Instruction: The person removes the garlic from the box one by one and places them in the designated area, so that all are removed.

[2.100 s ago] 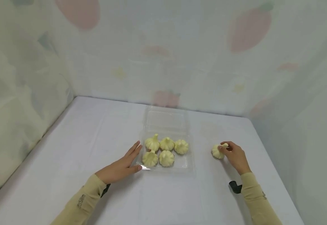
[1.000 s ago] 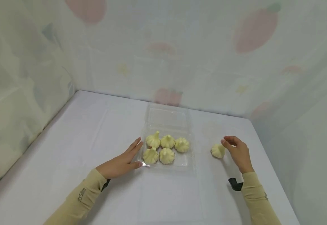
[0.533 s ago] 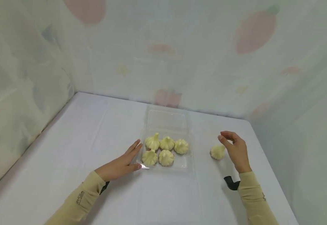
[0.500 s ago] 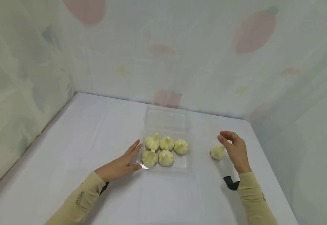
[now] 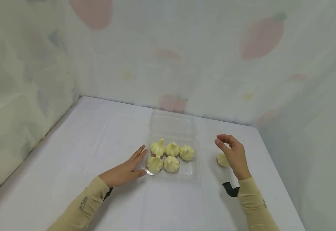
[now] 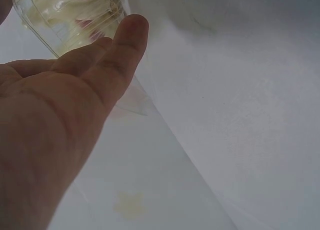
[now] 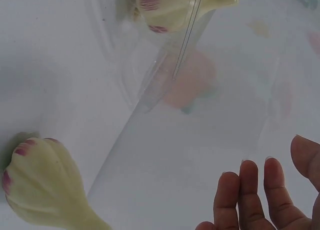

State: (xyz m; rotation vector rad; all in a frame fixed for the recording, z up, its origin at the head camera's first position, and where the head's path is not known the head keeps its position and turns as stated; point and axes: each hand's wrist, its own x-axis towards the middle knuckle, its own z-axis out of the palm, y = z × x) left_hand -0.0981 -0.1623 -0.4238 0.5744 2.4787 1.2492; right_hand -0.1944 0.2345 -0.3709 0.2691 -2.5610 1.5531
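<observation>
My left hand [image 5: 124,171] lies with straight, spread fingers along the left edge of a clear plastic box [image 5: 187,173]. Inside the box sit several pale garlic bulbs [image 5: 171,164], streaked purple in the wrist views. My right hand [image 5: 235,155] is raised to the right of the box with nothing in it. Its fingers [image 7: 250,190] are loosely bent, the thumb apart from them. A single garlic bulb [image 5: 222,159] rests on the table just beyond that hand, partly hidden by it in the head view. The right wrist view shows this bulb [image 7: 45,182] whole except its stem tip.
The box's clear lid [image 5: 172,125] stands open towards the back wall. A white cloth covers the table [image 5: 113,128]. Printed fabric walls [image 5: 208,64] close in the back and both sides. A black strap piece [image 5: 230,189] sticks out at my right wrist.
My right hand has let go of the single garlic bulb, risen off it and shifted left. That bulb stays on the table. My left hand keeps its place by the box.
</observation>
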